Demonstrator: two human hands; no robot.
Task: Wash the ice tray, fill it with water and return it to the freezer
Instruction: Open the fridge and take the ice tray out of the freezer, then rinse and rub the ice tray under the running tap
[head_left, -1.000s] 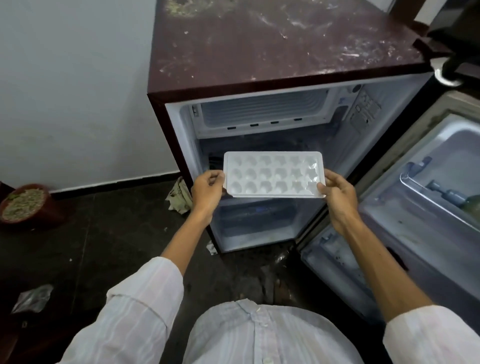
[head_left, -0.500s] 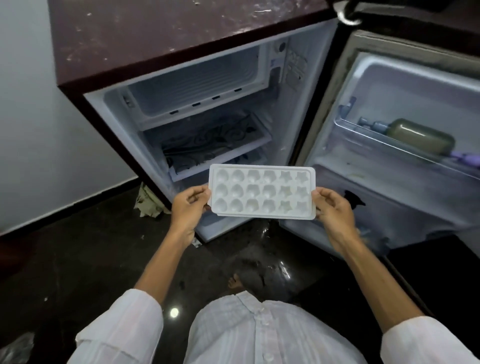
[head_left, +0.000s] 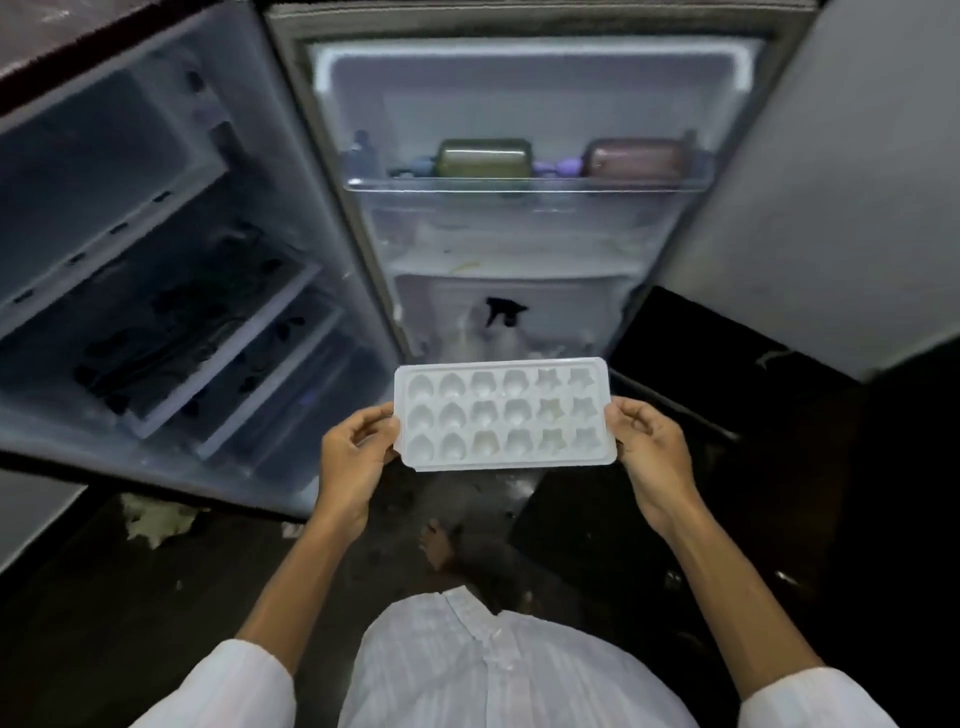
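Carrying the ice tray away from the open fridge

Left hand (head_left: 358, 457) and right hand (head_left: 652, 447) are pinching the ice tray's (head_left: 504, 415) short ends, level, before the fridge door (head_left: 524, 104); such light edge grips are risking a slip or tilt.

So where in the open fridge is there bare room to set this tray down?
The ice tray is held level by the left hand and right hand. The freezer compartment at upper left looks bare. The door shelf is crowded with bottles. The interior shelf below the freezer is dark and patterned; contents unclear.
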